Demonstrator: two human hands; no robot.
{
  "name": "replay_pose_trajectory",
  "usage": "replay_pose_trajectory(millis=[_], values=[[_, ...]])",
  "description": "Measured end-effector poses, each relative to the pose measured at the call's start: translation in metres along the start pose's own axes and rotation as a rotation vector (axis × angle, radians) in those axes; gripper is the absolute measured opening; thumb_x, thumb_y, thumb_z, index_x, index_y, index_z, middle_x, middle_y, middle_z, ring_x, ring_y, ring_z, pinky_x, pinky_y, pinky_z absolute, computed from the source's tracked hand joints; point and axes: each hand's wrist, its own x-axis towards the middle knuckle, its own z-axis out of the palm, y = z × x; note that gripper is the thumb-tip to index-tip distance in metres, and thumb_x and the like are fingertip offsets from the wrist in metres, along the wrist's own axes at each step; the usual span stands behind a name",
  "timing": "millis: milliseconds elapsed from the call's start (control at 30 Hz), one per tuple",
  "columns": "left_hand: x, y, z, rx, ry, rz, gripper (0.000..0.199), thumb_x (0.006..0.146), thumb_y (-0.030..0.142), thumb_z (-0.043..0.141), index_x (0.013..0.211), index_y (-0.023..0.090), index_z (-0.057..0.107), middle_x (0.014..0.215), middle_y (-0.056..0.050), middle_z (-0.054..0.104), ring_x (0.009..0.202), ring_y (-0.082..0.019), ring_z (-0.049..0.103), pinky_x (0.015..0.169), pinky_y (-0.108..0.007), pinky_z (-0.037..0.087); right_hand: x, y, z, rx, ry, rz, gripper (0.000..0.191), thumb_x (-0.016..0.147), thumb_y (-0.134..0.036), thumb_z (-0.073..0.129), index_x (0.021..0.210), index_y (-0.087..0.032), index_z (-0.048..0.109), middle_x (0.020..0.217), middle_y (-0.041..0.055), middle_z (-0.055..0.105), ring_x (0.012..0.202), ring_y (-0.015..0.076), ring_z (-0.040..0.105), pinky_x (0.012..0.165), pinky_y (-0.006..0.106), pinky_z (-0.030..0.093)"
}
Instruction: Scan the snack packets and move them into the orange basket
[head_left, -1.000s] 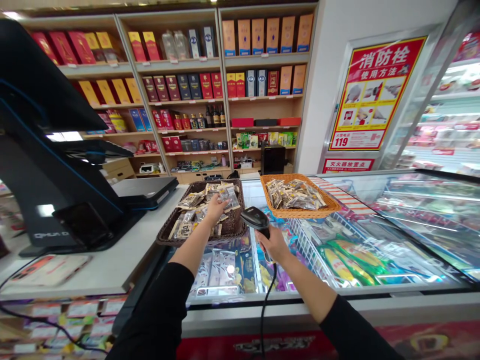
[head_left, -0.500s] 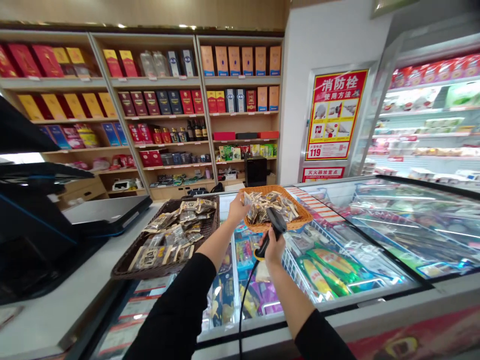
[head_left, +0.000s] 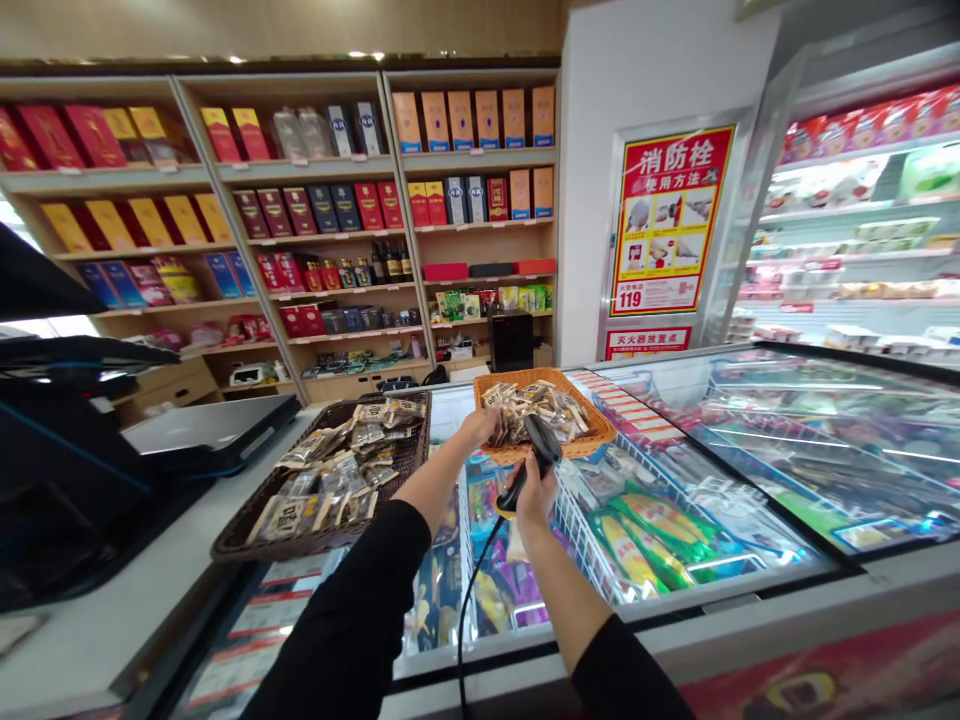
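Right now my right hand [head_left: 536, 497] is closed around the grip of a black handheld barcode scanner [head_left: 541, 442], its head tipped up beside my left hand [head_left: 480, 428], and its black cable [head_left: 466, 610] drops away below. My left fingers are bunched together over the near rim of an orange wicker basket [head_left: 592, 432]. I can't tell if they pinch a foil snack packet [head_left: 536, 412], because it blends into the pile there. To my left, a dark wicker basket [head_left: 289, 538] holds more packets on a white counter [head_left: 112, 600]. Beneath my hands sits a chest freezer [head_left: 675, 615], with packaged corn [head_left: 630, 550] inside. The scanner's window faces away, hidden from me.
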Motion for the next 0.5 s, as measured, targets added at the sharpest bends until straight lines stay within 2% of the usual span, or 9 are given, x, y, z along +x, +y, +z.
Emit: replay_pose_trajectory(millis=[100, 133, 200, 233, 300, 400, 500], values=[[-0.015, -0.02, -0.039, -0.031, 0.11, 0.031, 0.044, 0.09, 0.041, 0.043, 0.117, 0.016, 0.065, 0.09, -0.008, 0.073, 0.08, -0.021, 0.067, 0.075, -0.027, 0.047, -0.005, 0.002, -0.002, -0.053, -0.068, -0.012, 0.035, 0.076, -0.052, 0.062, 0.07, -0.02, 0.05, 0.043, -0.0067, 0.047, 0.031, 0.0114, 0.045, 0.033, 0.023, 0.036], [-0.022, -0.03, -0.056, 0.003, 0.141, 0.044, 0.044, 0.086, 0.039, 0.05, 0.123, 0.016, 0.062, 0.093, -0.007, 0.073, 0.082, -0.021, 0.066, 0.076, -0.026, 0.046, -0.008, 0.004, -0.003, -0.087, -0.12, -0.014, 0.036, 0.077, -0.052, 0.061, 0.068, -0.02, 0.05, 0.043, -0.006, 0.047, 0.031, 0.0115, 0.045, 0.033, 0.023, 0.036], [-0.039, -0.056, -0.092, 0.149, 0.131, 0.033, 0.042, 0.086, 0.034, 0.05, 0.121, 0.017, 0.063, 0.095, -0.007, 0.073, 0.087, -0.021, 0.066, 0.079, -0.026, 0.046, -0.015, 0.007, -0.002, -0.163, -0.265, -0.009, 0.036, 0.078, -0.052, 0.061, 0.065, -0.02, 0.05, 0.042, -0.005, 0.048, 0.032, 0.0116, 0.044, 0.034, 0.024, 0.036], [-0.049, -0.072, -0.109, 0.241, 0.14, 0.0, 0.038, 0.086, 0.032, 0.049, 0.116, 0.018, 0.066, 0.098, -0.007, 0.072, 0.091, -0.022, 0.065, 0.081, -0.027, 0.046, -0.02, 0.009, -0.002, -0.192, -0.346, 0.004, 0.036, 0.078, -0.051, 0.061, 0.065, -0.02, 0.051, 0.042, -0.0048, 0.048, 0.032, 0.0116, 0.044, 0.034, 0.024, 0.036], [-0.071, -0.103, -0.136, 0.422, 0.17, -0.153, 0.036, 0.083, 0.03, 0.052, 0.113, 0.018, 0.067, 0.106, -0.01, 0.07, 0.1, -0.025, 0.063, 0.085, -0.03, 0.045, -0.029, 0.012, 0.001, -0.213, -0.477, 0.051, 0.034, 0.077, -0.051, 0.062, 0.072, -0.018, 0.055, 0.046, -0.005, 0.05, 0.032, 0.0114, 0.045, 0.034, 0.024, 0.035], [-0.102, -0.139, -0.152, 0.66, 0.127, -0.411, 0.053, 0.07, 0.039, 0.067, 0.117, 0.013, 0.064, 0.12, -0.02, 0.062, 0.112, -0.034, 0.057, 0.089, -0.037, 0.045, -0.039, 0.015, 0.004, -0.21, -0.567, 0.123, 0.035, 0.076, -0.052, 0.063, 0.082, -0.017, 0.057, 0.051, -0.0054, 0.052, 0.032, 0.011, 0.046, 0.034, 0.024, 0.035], [-0.119, -0.152, -0.143, 0.76, 0.125, -0.458, 0.074, 0.062, 0.049, 0.074, 0.122, 0.01, 0.058, 0.128, -0.026, 0.054, 0.121, -0.039, 0.048, 0.091, -0.044, 0.043, -0.042, 0.015, 0.003, -0.222, -0.595, 0.147, 0.037, 0.076, -0.052, 0.064, 0.086, -0.017, 0.057, 0.052, -0.0054, 0.052, 0.033, 0.0104, 0.046, 0.035, 0.024, 0.035]])
